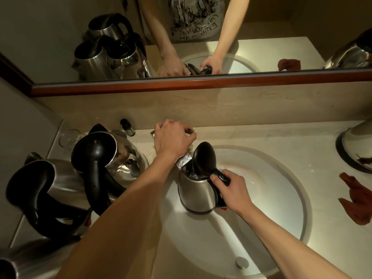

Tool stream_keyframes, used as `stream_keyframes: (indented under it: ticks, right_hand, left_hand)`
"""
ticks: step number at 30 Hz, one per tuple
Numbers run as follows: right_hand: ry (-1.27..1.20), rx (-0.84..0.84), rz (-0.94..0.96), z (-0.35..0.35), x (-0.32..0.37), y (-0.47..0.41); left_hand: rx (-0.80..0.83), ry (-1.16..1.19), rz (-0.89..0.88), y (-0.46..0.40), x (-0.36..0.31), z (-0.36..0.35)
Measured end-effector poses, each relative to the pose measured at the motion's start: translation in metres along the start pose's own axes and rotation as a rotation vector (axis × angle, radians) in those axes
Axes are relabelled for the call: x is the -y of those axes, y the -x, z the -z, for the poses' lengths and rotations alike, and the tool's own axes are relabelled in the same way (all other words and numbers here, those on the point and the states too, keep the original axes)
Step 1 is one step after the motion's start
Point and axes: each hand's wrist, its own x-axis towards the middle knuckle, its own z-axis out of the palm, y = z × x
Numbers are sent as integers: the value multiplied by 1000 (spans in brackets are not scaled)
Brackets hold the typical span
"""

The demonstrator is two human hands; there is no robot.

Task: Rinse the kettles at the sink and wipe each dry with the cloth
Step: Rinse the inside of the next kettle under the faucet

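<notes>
The right hand [231,190] is gripping the black handle of a steel kettle [196,195], its fingers wrapped round the handle and the thumb lying along the top near the lid button. The kettle is being held upright over the left part of the white sink basin [281,178], with its black lid [204,159] standing open and water glinting inside. The left hand [174,138] is reaching to the far edge of the counter and is resting curled over the faucet handle [190,131]; the spout [184,162] is slanting down beneath the wrist to the kettle's open mouth. Whether water is running cannot be told.

Three more kettles are standing on the counter to the left: one far [112,156], one nearer [46,188], and one cut off at the near left corner [24,260]. A further kettle [356,150] is showing at the right edge. The rust-coloured cloth [358,198] is lying crumpled on the counter right of the basin, well apart from both hands.

Handling, as a judgement: the kettle is stiff and probably growing heavier as it fills; its polished wall is likely becoming slippery when wet. The moulded handle is offering the surest hold, with a second hand under the base for tipping. The hinged lid is looking like the weaker part.
</notes>
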Motion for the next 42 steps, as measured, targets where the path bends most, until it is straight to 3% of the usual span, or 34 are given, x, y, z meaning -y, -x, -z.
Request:
stream_keyframes:
  ticks: [42]
  right_hand:
    - [-28,12,-45,3,7,2]
  left_hand:
    - [-7,16,9,0,0,0]
